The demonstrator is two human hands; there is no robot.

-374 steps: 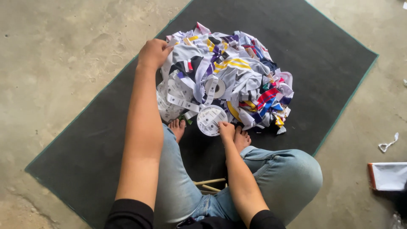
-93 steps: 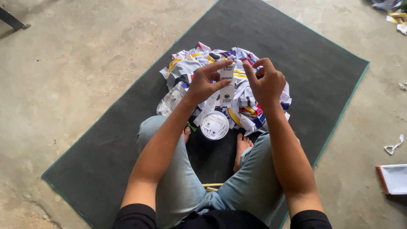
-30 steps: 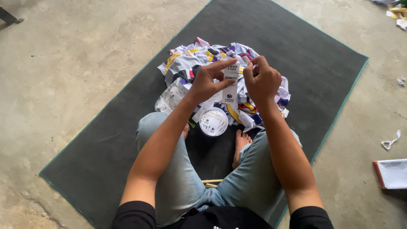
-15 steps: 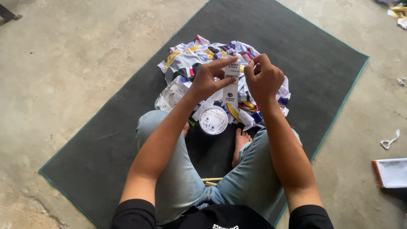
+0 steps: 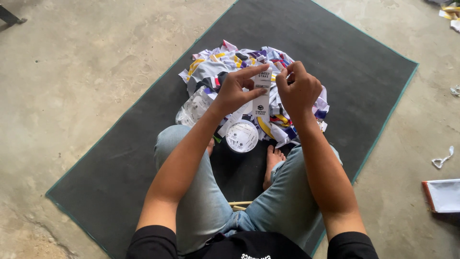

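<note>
At the far left, a dark metal leg [image 5: 10, 15] pokes in over the bare concrete floor [image 5: 81, 72]. A dark mat with a green edge [image 5: 120, 158] lies slantwise on that floor, and the person sits on it in light jeans, barefoot, knees spread. Left of centre, a clear crumpled plastic bag [image 5: 194, 106] lies against the near left side of a heap of mixed fabric pieces [image 5: 215, 67], white, yellow, purple and red. Just near of the heap, between the feet, sits a round white disc with dark print [image 5: 242, 136].

The left hand [image 5: 235, 91] is raised over the heap, its fingers closed on the left edge of a narrow white card tag with black print [image 5: 261, 96], thumb at the lower part and forefinger along the top. The tag hangs upright between both hands, above the heap. The right hand [image 5: 299, 88] pinches the tag's upper right corner, the other fingers curled in.

Far right, a white scrap [image 5: 443, 158] lies on the floor, and a white tray with a red edge [image 5: 443, 195] sits near it.
</note>
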